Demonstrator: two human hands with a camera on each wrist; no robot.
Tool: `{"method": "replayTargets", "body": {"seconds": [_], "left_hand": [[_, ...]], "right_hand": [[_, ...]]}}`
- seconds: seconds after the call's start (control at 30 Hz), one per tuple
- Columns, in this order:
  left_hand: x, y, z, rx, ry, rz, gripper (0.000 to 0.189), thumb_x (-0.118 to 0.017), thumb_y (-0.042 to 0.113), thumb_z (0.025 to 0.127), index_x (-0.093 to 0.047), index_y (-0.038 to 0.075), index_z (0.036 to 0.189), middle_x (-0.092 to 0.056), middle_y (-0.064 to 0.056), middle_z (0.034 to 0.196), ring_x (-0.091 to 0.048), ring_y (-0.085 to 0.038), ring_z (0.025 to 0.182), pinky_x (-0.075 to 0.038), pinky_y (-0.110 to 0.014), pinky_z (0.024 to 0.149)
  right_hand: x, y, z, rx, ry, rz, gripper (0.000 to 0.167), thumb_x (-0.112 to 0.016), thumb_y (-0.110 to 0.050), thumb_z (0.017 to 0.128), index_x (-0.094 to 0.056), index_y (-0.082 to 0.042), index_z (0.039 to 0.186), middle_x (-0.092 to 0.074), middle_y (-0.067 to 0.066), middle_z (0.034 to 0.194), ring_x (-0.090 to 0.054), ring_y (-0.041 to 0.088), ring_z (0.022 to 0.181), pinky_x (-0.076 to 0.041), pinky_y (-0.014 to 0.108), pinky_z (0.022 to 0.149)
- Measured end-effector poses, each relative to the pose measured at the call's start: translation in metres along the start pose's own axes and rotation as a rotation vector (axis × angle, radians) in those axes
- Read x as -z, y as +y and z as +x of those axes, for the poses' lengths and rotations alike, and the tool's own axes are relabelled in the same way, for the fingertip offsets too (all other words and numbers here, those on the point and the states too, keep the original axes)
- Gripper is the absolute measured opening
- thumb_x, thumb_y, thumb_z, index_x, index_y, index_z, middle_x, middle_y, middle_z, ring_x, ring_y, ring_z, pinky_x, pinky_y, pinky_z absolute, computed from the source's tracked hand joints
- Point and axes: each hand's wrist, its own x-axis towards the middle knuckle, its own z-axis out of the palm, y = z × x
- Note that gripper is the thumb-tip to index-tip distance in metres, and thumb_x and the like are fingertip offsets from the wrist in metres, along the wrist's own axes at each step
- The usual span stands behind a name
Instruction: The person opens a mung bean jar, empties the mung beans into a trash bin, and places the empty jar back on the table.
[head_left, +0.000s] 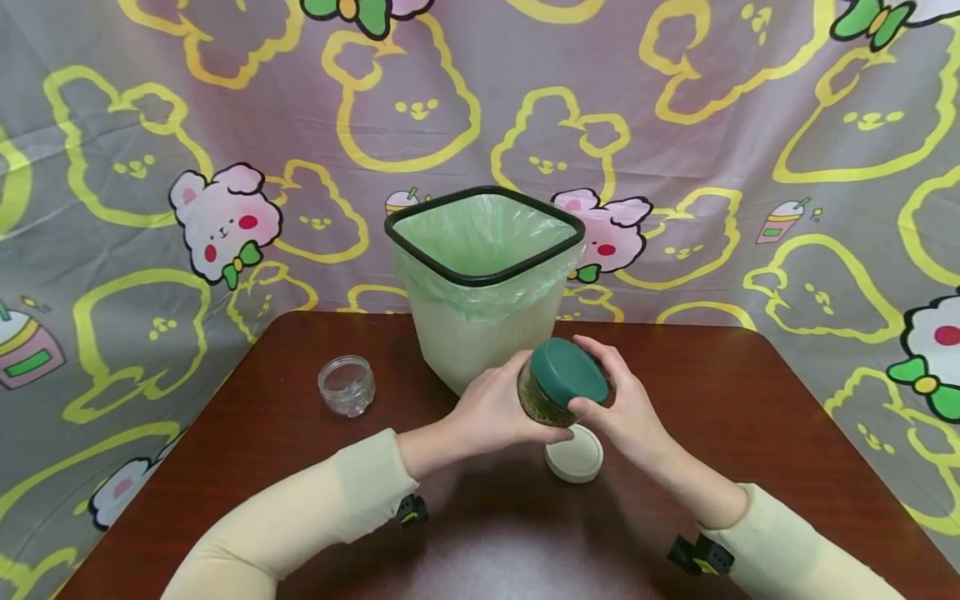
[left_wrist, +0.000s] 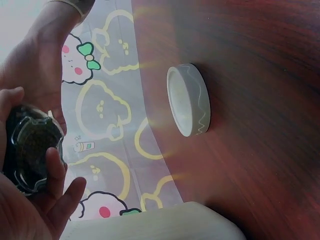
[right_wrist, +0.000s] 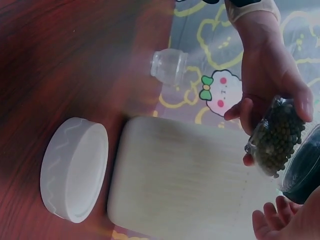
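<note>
My left hand (head_left: 491,408) grips a small clear jar (head_left: 537,403) from the side, tilted above the table. Small round green beans (right_wrist: 281,136) show through its wall in the right wrist view. A dark green lid (head_left: 568,373) sits on the jar's mouth. On the other side, my right hand (head_left: 628,410) holds the lid's edge between thumb and fingers. Below the jar lies a round white shallow dish (head_left: 574,457) with a wavy line round its side.
Behind the hands stands a pale bin (head_left: 480,333) with a black rim and a green plastic liner. An open clear jar (head_left: 347,387) is on the left of the brown table (head_left: 690,367). A patterned cloth (head_left: 420,75) hangs behind.
</note>
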Motion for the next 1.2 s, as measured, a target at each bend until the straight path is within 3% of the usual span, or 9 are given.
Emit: {"method": "replayTargets", "body": {"seconds": [0.13,0.3,0.5,0.8,0.9,1.1,1.2], "left_hand": [[-0.001,0.001,0.001,0.026,0.035,0.031,0.082,-0.090,0.046,0.061,-0.052,0.013,0.125,-0.064,0.004,0.105,-0.063,-0.013,0.087,-0.052,-0.029,0.074],[0.000,0.001,0.001,0.023,0.028,0.029,0.080,-0.090,0.046,0.061,-0.052,0.012,0.123,-0.064,0.004,0.103,-0.063,-0.012,0.085,-0.052,-0.028,0.073],[0.003,-0.002,0.002,-0.017,-0.035,-0.074,0.079,-0.091,0.043,0.061,-0.052,0.014,0.124,-0.062,0.007,0.106,-0.061,-0.007,0.090,-0.051,-0.025,0.077],[0.009,-0.004,0.004,-0.089,-0.145,-0.215,0.079,-0.092,0.032,0.064,-0.051,0.017,0.129,-0.061,0.009,0.112,-0.058,-0.006,0.099,-0.049,-0.028,0.086],[0.009,-0.002,0.003,-0.054,-0.117,-0.174,0.079,-0.091,0.036,0.064,-0.051,0.016,0.129,-0.061,0.008,0.111,-0.059,-0.007,0.097,-0.049,-0.028,0.084],[0.005,0.004,0.002,0.021,-0.011,-0.009,0.079,-0.090,0.045,0.061,-0.053,0.013,0.122,-0.063,0.006,0.102,-0.062,-0.011,0.087,-0.051,-0.028,0.074],[0.005,0.005,0.002,0.028,0.007,0.015,0.078,-0.091,0.044,0.060,-0.053,0.013,0.121,-0.064,0.006,0.100,-0.062,-0.013,0.085,-0.051,-0.028,0.072]], "right_hand": [[-0.001,-0.003,0.001,-0.071,0.026,-0.026,0.067,-0.076,-0.026,0.085,-0.044,-0.004,0.140,-0.053,0.008,0.125,-0.052,0.014,0.107,-0.045,0.023,0.086],[-0.002,-0.005,0.003,-0.109,0.032,-0.007,0.061,-0.076,-0.012,0.083,-0.045,-0.003,0.136,-0.055,0.010,0.119,-0.054,0.016,0.103,-0.050,0.026,0.080],[-0.001,-0.004,0.003,-0.055,0.022,0.018,0.060,-0.076,-0.007,0.082,-0.047,-0.002,0.134,-0.056,0.010,0.116,-0.054,0.015,0.102,-0.048,0.024,0.081],[0.004,0.000,0.000,0.030,-0.009,0.059,0.061,-0.078,-0.012,0.080,-0.049,-0.004,0.134,-0.056,0.007,0.118,-0.051,0.014,0.104,-0.041,0.024,0.087],[0.002,-0.003,-0.002,-0.004,-0.002,0.047,0.060,-0.074,-0.009,0.084,-0.047,-0.005,0.138,-0.055,0.007,0.124,-0.052,0.015,0.109,-0.042,0.025,0.090],[-0.008,-0.013,-0.004,-0.165,0.043,0.031,0.062,-0.069,-0.010,0.088,-0.040,-0.008,0.143,-0.054,0.010,0.131,-0.052,0.019,0.114,-0.043,0.029,0.092],[-0.010,-0.015,-0.003,-0.179,0.074,0.047,0.061,-0.070,-0.008,0.087,-0.042,-0.006,0.141,-0.055,0.011,0.128,-0.053,0.019,0.112,-0.044,0.026,0.090]]}}
